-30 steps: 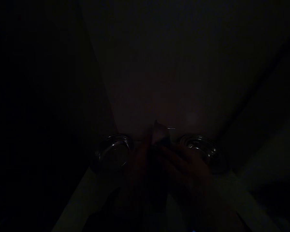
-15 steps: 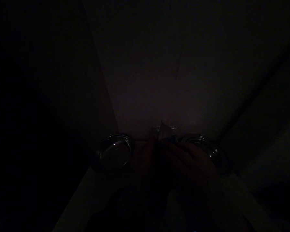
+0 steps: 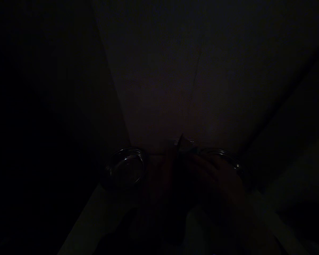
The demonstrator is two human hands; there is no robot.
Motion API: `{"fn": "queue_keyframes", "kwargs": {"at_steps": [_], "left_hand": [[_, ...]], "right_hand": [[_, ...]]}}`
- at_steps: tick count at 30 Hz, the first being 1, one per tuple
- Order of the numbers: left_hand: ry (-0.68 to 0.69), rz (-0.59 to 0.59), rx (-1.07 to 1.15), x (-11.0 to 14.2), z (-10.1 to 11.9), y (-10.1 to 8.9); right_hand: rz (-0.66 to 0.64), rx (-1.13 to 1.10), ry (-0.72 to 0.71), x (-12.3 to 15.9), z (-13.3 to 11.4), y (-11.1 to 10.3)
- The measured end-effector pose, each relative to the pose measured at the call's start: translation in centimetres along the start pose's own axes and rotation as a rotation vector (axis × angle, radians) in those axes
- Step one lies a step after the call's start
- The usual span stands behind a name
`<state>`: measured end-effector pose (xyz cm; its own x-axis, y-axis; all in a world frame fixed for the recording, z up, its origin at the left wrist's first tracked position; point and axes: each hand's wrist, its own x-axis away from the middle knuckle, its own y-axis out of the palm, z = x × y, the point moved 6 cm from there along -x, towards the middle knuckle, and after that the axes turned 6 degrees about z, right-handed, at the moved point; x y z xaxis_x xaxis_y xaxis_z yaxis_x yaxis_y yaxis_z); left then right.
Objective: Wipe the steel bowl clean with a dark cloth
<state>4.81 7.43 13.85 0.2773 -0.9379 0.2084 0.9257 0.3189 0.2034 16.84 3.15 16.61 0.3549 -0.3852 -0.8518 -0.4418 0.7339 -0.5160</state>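
Note:
The scene is very dark. A pale, thin piece with a pointed corner [image 3: 186,144] rises between my two hands; whether it is a packet, paper or cloth I cannot tell. My right hand [image 3: 219,175] lies along its right side, fingers close together and closed on its lower part. On the other side my left hand [image 3: 161,173], only dimly visible, is closed against the piece, with its fingertips lost in shadow. The lower part of the piece is hidden by the hands and the dark.
A shiny metal bowl [image 3: 126,170] stands left of my hands. Another round metal dish [image 3: 238,165] is at the right, partly covered by my right hand. Both rest on a pale surface [image 3: 82,223]. Behind rises a wall [image 3: 159,99], with a small shiny-edged item [image 3: 172,141] at its foot.
The picture has grown darker. The pointed corner and my right hand have shifted slightly to the right, and the piece is tilted a little differently. The bowls stay put.

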Motion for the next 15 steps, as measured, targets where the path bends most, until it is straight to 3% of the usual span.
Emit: {"fn": "queue_keyframes", "kwargs": {"at_steps": [3, 6, 9, 15], "left_hand": [[-0.092, 0.005, -0.089, -0.3, -0.7, -0.5], [-0.031, 0.096, -0.117, -0.9, -0.6, -1.4], [-0.07, 0.093, -0.099, -1.1, -1.0, -1.4], [-0.14, 0.118, -0.127, -0.2, -0.1, -1.2]], "right_hand": [[0.014, 0.003, -0.008, -0.1, -0.5, -0.1], [0.009, -0.023, -0.049, -0.4, -1.3, -0.4], [0.024, -0.063, -0.095, -0.8, -1.9, -0.8], [0.035, -0.015, -0.049, -0.7, -1.0, -0.6]]}}
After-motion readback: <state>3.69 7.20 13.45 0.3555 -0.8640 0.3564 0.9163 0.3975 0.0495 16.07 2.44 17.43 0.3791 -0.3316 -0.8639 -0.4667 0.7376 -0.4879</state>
